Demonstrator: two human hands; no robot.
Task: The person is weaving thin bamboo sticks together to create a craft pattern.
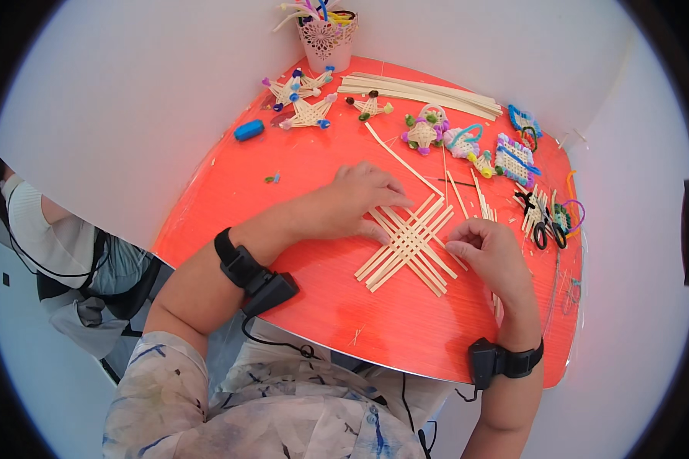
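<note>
On the red table (321, 302) lies a flat cross of pale woven strips (412, 241), plaited tightly in the middle, with loose ends reaching out diagonally. My left hand (364, 200) rests at the weave's upper left, thumb and fingers apart around the strip ends. My right hand (491, 251) is at the weave's right side, its fingers curled and the thumb close to the index finger. Whether a strip is caught in that pinch is hidden. Loose pale strips lie beyond and partly under my right hand, and one long strip (406, 162) slants away toward the back.
A bundle of flat strips (421, 93) lies along the back edge. Woven stars (310, 115), a blue packet (249, 130) and a pink pot (327, 44) of pipe cleaners stand back left. Small woven pieces (517, 159) and black-handled scissors (547, 229) lie right. Another person (50, 222) sits left.
</note>
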